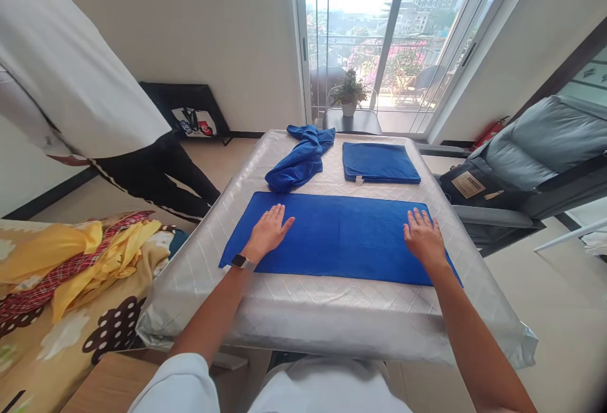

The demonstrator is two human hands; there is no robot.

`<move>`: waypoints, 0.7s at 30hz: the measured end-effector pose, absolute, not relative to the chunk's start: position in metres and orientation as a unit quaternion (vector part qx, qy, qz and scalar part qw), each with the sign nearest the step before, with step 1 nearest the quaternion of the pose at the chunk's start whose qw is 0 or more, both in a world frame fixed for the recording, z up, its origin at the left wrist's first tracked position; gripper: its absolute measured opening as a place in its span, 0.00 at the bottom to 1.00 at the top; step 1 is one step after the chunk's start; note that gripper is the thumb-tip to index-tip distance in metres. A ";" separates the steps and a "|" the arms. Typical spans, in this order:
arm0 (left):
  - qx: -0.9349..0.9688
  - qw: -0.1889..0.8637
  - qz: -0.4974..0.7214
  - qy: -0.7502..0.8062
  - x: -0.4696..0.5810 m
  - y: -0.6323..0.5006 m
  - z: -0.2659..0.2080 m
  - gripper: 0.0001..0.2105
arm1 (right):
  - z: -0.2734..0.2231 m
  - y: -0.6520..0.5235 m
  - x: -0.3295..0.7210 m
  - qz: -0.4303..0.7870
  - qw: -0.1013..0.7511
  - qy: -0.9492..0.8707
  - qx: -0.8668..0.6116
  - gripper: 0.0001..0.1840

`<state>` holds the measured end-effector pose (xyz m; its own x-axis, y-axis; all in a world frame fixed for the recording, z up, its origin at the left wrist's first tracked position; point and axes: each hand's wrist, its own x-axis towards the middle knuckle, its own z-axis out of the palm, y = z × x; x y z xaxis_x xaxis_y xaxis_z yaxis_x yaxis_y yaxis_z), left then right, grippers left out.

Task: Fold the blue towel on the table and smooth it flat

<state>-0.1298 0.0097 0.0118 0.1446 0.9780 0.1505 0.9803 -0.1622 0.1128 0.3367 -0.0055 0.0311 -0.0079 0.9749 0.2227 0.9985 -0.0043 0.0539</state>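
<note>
A blue towel [341, 236] lies spread as a long flat rectangle across the table in front of me. My left hand [271, 231] rests flat on its left part, fingers together and stretched out, thumb apart. On its right end lies my right hand [423, 236], palm down with the fingers extended. Neither hand holds anything. Beyond the towel, a crumpled blue cloth [303, 157] sits at the back left. To its right is a neat folded stack of blue cloth [380, 162] with a small white tag on its front edge.
A silvery quilted cover [332, 318] drapes the table. At left, a person in a white top [80, 59] stands by a bed with yellow and red checked cloths [90, 261]. A grey recliner [521, 154] stands right; a potted plant [349, 93] sits behind the table.
</note>
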 end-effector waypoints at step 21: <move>-0.836 -0.056 -0.121 -0.532 0.021 0.092 -0.018 0.34 | -0.002 0.077 0.195 0.085 0.043 -0.795 -0.599 0.35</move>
